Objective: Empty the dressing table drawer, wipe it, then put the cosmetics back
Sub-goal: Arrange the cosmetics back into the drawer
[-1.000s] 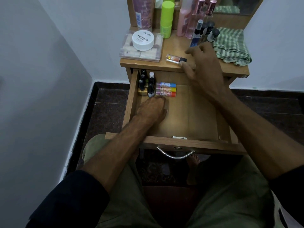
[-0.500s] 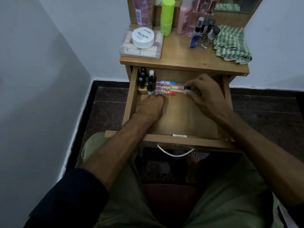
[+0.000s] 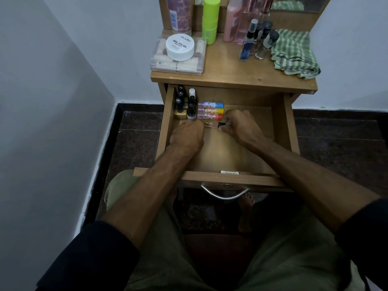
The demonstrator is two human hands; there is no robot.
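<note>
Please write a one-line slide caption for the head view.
Right hand lays a clear tube beside three capped tubes in the open drawer.

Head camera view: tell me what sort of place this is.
Likely a bedroom or dressing corner at home: a small wooden dressing table with mirror, pink and green cosmetic bottles on top, and dark-capped nail polish bottles in its open wooden drawer.

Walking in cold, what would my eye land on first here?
Probably the two hands meeting in the open wooden drawer: the right hand pinches a small black-capped tube beside the left hand, just in front of three tubes capped blue, yellow and red. Next, the lime-green bottle standing at the back of the tabletop.
</note>
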